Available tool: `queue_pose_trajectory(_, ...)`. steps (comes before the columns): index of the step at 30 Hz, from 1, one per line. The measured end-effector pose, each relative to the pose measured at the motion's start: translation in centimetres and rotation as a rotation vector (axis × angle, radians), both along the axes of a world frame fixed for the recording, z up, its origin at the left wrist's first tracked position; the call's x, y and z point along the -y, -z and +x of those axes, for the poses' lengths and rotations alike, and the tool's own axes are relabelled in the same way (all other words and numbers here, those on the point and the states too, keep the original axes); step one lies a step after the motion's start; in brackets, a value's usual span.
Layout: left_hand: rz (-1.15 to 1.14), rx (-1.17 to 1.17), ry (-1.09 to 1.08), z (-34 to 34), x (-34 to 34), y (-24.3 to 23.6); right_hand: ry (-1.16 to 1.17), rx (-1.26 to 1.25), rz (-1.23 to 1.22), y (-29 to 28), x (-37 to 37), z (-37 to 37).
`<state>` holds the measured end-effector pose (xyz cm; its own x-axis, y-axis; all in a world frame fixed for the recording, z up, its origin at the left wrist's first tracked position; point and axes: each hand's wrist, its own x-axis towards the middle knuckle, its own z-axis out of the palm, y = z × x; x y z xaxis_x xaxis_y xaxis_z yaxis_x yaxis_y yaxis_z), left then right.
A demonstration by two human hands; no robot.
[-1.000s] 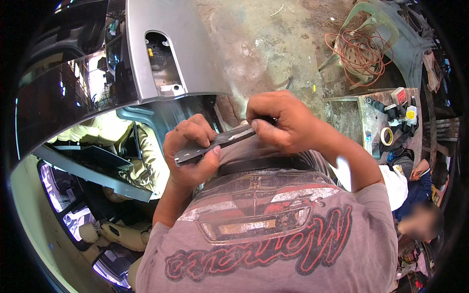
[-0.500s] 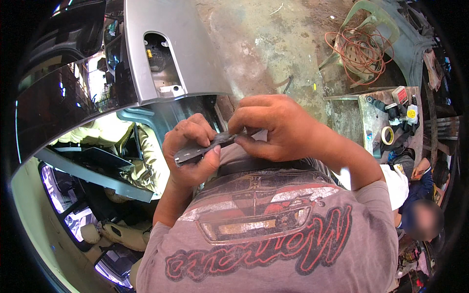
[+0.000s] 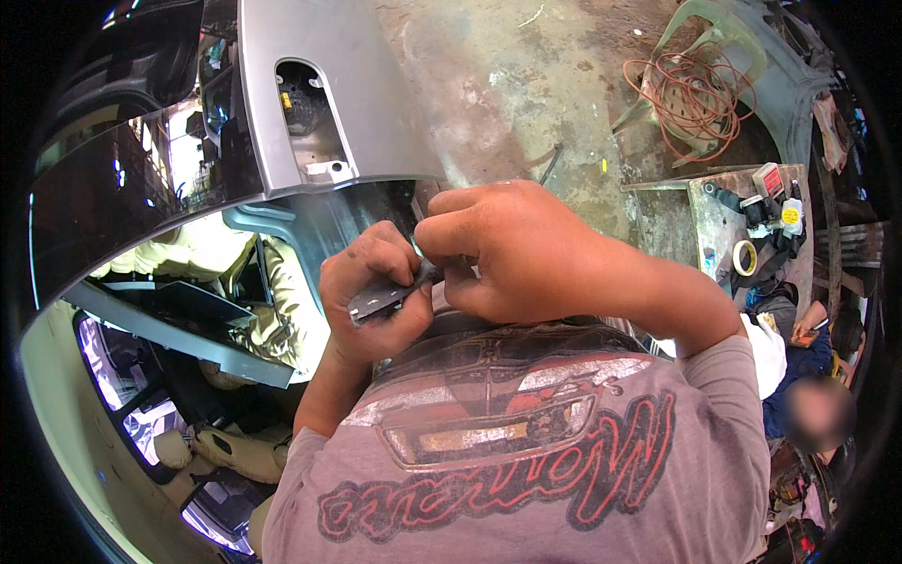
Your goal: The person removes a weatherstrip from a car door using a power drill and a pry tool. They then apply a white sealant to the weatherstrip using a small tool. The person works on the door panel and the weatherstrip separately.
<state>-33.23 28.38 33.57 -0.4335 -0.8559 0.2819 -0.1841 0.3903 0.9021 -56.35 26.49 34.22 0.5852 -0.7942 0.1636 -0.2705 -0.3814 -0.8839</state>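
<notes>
A dark, narrow strip [image 3: 374, 303] with pale marks is held in front of my printed grey T-shirt. My left hand [image 3: 371, 287] is closed round its near end, thumb and curled fingers gripping it. My right hand [image 3: 498, 244] grips the strip just beside the left, its fingers curled and nearly touching the left hand's; they hide the far end.
Silver car body panel [image 3: 376, 103] with oval opening, upper left; open car interior [image 3: 235, 451] with seats, left. A coiled orange hose [image 3: 695, 108] lies upper right, above a worn stand [image 3: 705, 216] holding tape [image 3: 744, 258] and tools. A person [image 3: 799, 376] is at the right.
My right hand has moved left along the strip, closer to my left hand, and covers more of it. My left hand has shifted slightly to the right.
</notes>
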Motion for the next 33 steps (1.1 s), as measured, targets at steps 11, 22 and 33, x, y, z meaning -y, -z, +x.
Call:
queue_pose_trajectory(11,0.037,-0.025,-0.016,0.1,-0.5,0.2,0.043,0.202,0.065,3.0,-0.7,0.2)
queue_pose_trajectory(22,0.062,-0.052,-0.025,0.1,-0.3,0.0,0.048,0.251,0.115,4.4,-0.5,-1.8)
queue_pose_trajectory(33,0.034,-0.02,0.0,-0.1,-0.1,-0.1,0.028,0.211,0.011,3.6,-0.6,-0.6)
